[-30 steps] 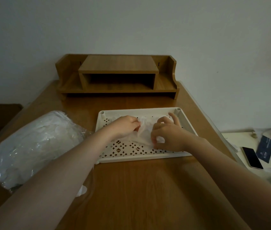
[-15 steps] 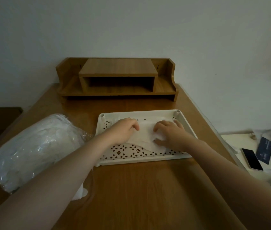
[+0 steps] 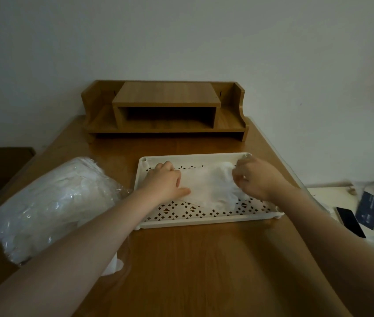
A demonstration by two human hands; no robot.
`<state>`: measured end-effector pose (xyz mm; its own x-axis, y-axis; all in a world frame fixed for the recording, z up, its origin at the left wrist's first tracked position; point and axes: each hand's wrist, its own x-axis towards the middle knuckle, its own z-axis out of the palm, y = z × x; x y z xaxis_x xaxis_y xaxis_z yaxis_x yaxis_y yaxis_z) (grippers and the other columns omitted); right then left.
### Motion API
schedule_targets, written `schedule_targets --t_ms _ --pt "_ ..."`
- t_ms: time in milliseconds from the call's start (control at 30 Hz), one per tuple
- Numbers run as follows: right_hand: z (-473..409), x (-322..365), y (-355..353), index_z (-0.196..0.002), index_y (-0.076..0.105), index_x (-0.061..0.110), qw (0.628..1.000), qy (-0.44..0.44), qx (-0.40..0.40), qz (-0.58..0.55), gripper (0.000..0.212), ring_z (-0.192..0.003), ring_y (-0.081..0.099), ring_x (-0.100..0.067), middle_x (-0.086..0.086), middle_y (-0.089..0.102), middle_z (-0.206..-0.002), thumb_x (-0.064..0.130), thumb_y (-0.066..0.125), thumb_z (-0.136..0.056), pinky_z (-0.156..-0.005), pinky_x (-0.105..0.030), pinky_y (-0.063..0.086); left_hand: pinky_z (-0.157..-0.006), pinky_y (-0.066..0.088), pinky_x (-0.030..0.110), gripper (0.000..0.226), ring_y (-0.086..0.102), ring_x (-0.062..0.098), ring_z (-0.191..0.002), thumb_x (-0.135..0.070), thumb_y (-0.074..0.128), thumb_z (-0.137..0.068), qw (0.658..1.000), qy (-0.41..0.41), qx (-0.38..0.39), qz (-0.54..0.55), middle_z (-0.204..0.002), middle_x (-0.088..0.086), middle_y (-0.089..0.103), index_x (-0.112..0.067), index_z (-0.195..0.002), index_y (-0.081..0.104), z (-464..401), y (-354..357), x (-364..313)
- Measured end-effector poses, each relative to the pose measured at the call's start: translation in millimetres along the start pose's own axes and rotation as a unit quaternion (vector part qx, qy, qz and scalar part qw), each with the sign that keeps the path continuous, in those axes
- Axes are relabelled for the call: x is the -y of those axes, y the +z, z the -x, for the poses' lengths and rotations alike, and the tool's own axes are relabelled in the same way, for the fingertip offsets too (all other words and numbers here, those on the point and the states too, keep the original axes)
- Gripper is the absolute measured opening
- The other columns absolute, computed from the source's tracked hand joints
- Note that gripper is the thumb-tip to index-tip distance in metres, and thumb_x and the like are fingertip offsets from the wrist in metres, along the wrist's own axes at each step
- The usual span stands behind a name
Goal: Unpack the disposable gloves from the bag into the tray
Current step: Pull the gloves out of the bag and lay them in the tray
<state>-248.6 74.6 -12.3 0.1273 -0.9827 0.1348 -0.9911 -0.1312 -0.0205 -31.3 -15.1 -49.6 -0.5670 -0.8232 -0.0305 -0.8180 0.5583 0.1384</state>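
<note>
Fingers first: left hand point(image 3: 164, 180) has its fingers curled, knuckles up, thumb stretched along the glove point(image 3: 208, 186) — I read it as pressing the film flat, can't tell if it pinches. Right hand point(image 3: 258, 178) fingers are bent and bunched at the glove's right end, looks like a pinch on the film near the tray's upper right corner.

Glove lies spread across the middle of the white perforated tray point(image 3: 204, 221), frame centre. Bag point(image 3: 51, 202) of remaining gloves sits at frame left, just beside the tray's left rim, bulging and clearly far from empty.

Risks, my call: film is light and clingy, so lifting either hand could drag the glove back out; the next glove may pull several with it. My left forearm crosses near the bag — a swing could shove it toward the table's left edge.

Room: bare table point(image 3: 204, 271) in the lower centre is open. Wooden shelf point(image 3: 165, 110) blocks the upper centre. Phone point(image 3: 350, 221) lies on a separate surface at right.
</note>
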Motion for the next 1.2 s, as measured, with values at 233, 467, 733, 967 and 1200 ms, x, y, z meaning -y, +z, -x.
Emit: schedule_targets --t_ms 233,467,733,967,1200 --pt "-36 42 49 -0.152 -0.002 0.028 0.981 0.021 0.191 -0.003 0.079 -0.146 -0.01 -0.028 -0.001 -0.008 -0.16 0.07 0.023 -0.089 -0.117 -0.049 -0.006 -0.092 0.041 0.033 0.073 0.048 0.022 -0.116 -0.065 0.051 -0.082 0.998 -0.031 0.052 -0.003 -0.132 0.006 0.047 -0.009 -0.129 0.042 2 -1 -7" --pt "-12 5 50 -0.152 -0.006 0.016 0.966 0.182 0.182 -0.032 0.105 -0.146 -0.013 -0.028 -0.009 -0.015 -0.159 0.083 0.023 -0.077 -0.116 -0.048 -0.007 -0.096 0.04 0.035 0.066 0.045 0.023 -0.122 -0.057 0.046 -0.09 0.995 -0.012 0.081 -0.064 -0.138 0.008 0.045 -0.011 -0.137 0.037 15 -21 -7" --pt "-3 128 -16 -0.1 0.068 0.006 0.951 -0.12 -0.182 -0.218 0.02 -0.075 0.063 -0.019 -0.007 0.069 -0.095 0.013 0.05 -0.094 -0.069 -0.03 0.053 -0.085 0.048 0.031 0.024 0.055 0.014 -0.108 -0.02 0.04 -0.1 0.966 0.082 -0.201 0.14 -0.12 -0.003 0.057 -0.016 -0.12 0.051 86 -73 15" --pt "9 199 13 -0.112 0.068 0.01 0.948 -0.232 0.044 -0.216 0.023 -0.087 0.064 -0.019 -0.008 0.07 -0.103 0.016 0.056 -0.092 -0.08 -0.025 0.05 -0.117 0.002 0.047 0.02 -0.001 0.02 -0.144 -0.02 0.06 -0.089 0.994 0.015 -0.086 0.072 -0.155 -0.011 0.017 -0.037 -0.089 0.069 140 -42 74" --pt "2 224 32 -0.126 0.056 0.025 0.985 -0.148 0.054 -0.071 0.032 -0.113 0.041 -0.022 -0.002 0.056 -0.118 0.031 0.048 -0.095 -0.091 -0.037 0.025 -0.117 0.001 0.046 0.024 -0.011 0.02 -0.144 -0.022 0.053 -0.094 0.995 0.019 -0.058 0.078 -0.158 -0.011 0.0 -0.04 -0.097 0.068 145 -32 82"
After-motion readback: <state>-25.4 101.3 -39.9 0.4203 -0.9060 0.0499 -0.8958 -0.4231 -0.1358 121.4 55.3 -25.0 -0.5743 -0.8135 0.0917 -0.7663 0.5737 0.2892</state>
